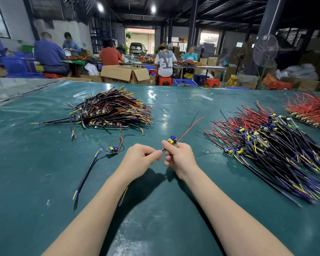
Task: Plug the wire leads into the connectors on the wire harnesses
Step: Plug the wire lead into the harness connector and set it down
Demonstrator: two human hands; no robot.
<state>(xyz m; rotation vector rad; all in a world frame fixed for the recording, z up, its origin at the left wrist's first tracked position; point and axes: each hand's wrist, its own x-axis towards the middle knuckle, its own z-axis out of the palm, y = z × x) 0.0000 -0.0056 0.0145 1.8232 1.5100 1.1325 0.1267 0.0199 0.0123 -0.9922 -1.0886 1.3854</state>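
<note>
My right hand (179, 159) grips a small circuit module (172, 140) with a yellow and blue part on top; its red lead (191, 127) and a black lead rise up to the right. My left hand (139, 159) pinches a blue wire lead (163, 150) right at the module's lower end. A cable end with yellow and blue cores (122, 197) hangs below my left wrist. The two hands are almost touching above the green table mat (155, 209).
One finished module with its black cable (92, 163) lies left of my hands. A pile of cables (111, 109) sits at the back left, a pile of modules with red and black leads (270, 145) at the right, and red-wired boards (310, 109) at the far right. People work at benches behind.
</note>
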